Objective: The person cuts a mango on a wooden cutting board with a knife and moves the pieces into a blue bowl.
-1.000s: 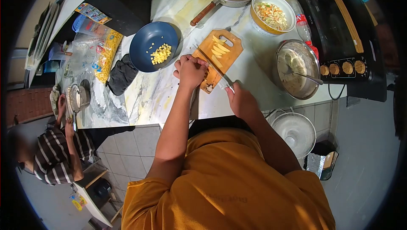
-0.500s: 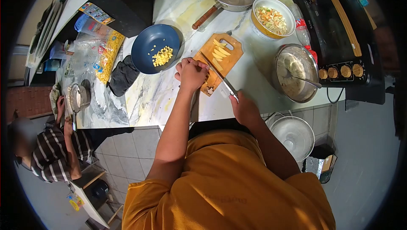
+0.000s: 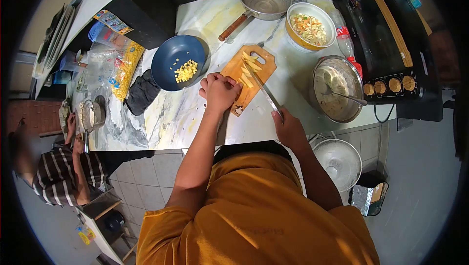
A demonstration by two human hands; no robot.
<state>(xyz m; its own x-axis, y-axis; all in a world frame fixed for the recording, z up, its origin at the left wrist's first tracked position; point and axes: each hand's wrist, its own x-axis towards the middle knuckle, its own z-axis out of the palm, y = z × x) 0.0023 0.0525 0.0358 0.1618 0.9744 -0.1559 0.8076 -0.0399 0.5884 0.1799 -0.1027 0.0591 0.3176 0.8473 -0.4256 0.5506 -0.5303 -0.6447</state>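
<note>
My right hand (image 3: pixel 289 127) is wrapped round the handle of a knife (image 3: pixel 264 90), its blade slanting up and left across the wooden cutting board (image 3: pixel 239 64). The blade tip lies among yellow-white strips (image 3: pixel 245 79), which look like cut potato. My left hand (image 3: pixel 219 92) is closed, fingers bent together at the board's left edge; whatever they pinch is hidden. Small dark scraps (image 3: pixel 239 110) sit at the board's near corner. Just beyond my left hand, a dark blue pan (image 3: pixel 164 72) holds small yellow cubes (image 3: pixel 186 71).
Behind the board stand a hammered metal pan (image 3: pixel 266 1) and a bowl of chopped vegetables (image 3: pixel 309 29). A steel bowl with a spoon (image 3: pixel 337 89) is at right, beside a black oven (image 3: pixel 391 45). Left are a black cloth (image 3: pixel 142 92), a bag of yellow pasta (image 3: pixel 128 67) and another person (image 3: pixel 68 172).
The knife and my right hand have moved right, and the blade now lies across the strips instead of beside my left fingers. My left hand stays near the board's left edge.
</note>
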